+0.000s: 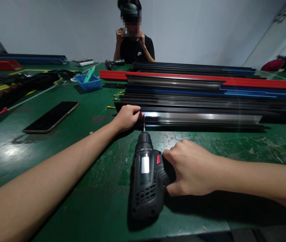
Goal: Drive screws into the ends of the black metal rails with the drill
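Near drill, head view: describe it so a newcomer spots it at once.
Start at the green table and find the long profiles lying across it. Nearer than those is the black drill, its bit pointing at them, held by the right hand. Unlike the dark tool near the person opposite, it is gripped and shows a red patch beside a white one.

A phone (52, 117) (dark-screened) lies near a blue basket (92, 86).

A black drill (146, 183) — tipped sideways — points at a shiny channel (195, 118).
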A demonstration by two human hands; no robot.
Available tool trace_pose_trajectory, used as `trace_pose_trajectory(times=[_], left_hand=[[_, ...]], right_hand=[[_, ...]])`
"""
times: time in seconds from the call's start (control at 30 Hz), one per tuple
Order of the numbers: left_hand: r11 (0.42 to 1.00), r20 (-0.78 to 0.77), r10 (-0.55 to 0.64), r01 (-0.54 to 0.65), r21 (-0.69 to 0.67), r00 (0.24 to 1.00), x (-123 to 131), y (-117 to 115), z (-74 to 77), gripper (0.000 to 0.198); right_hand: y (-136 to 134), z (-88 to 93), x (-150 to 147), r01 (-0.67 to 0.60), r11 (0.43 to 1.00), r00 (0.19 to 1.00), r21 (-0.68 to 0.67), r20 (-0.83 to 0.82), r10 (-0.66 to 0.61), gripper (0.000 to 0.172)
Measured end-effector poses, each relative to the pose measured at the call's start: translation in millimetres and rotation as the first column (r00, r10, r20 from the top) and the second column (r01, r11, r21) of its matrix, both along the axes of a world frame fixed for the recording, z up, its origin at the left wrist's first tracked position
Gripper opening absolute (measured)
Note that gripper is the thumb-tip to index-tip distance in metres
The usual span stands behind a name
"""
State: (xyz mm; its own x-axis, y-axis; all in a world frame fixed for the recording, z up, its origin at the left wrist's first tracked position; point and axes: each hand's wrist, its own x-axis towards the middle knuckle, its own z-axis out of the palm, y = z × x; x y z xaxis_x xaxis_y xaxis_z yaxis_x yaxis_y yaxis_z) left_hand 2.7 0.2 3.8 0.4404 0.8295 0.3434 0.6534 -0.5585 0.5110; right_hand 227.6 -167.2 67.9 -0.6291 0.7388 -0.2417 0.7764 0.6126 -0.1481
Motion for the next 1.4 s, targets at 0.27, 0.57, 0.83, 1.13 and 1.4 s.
trace_pose_trajectory(times=[0.27,0.57,0.83,1.13,1.4], left_hand=[[1.000,0.009,0.000,0.000,0.011,1.000,0.2,1.2,-1.5,0.031],[1.000,-0.006,-0.001,0.001,0.000,1.000,0.1,0.7,-0.2,0.029],[1.000,0.002,0.001,-0.001,-0.002,1.000,0.2,0.3,-0.5,0.030],[1.000,-0.004,-0.002,0.002,0.002,1.000,0.0,1.3,-1.3,0.031],[1.000,0.012,-0.009,0.009,-0.008,1.000,0.1,1.4,-1.8,0.031]], right_hand=[[-0.1,-2.9,0.8,-0.006,1.000,1.000,0.027,-0.006,0.006,0.049],[-0.2,-1.8,0.1,-0.004,1.000,1.000,0.028,-0.006,0.004,0.048],[-0.5,-2.6,0.3,0.007,0.999,1.000,0.032,0.004,-0.007,0.048],[-0.1,-3.0,-0.3,0.015,1.000,1.000,0.021,0.017,-0.016,0.051],[0.0,-2.0,-0.3,0.015,1.000,1.000,0.010,0.016,-0.015,0.049]])
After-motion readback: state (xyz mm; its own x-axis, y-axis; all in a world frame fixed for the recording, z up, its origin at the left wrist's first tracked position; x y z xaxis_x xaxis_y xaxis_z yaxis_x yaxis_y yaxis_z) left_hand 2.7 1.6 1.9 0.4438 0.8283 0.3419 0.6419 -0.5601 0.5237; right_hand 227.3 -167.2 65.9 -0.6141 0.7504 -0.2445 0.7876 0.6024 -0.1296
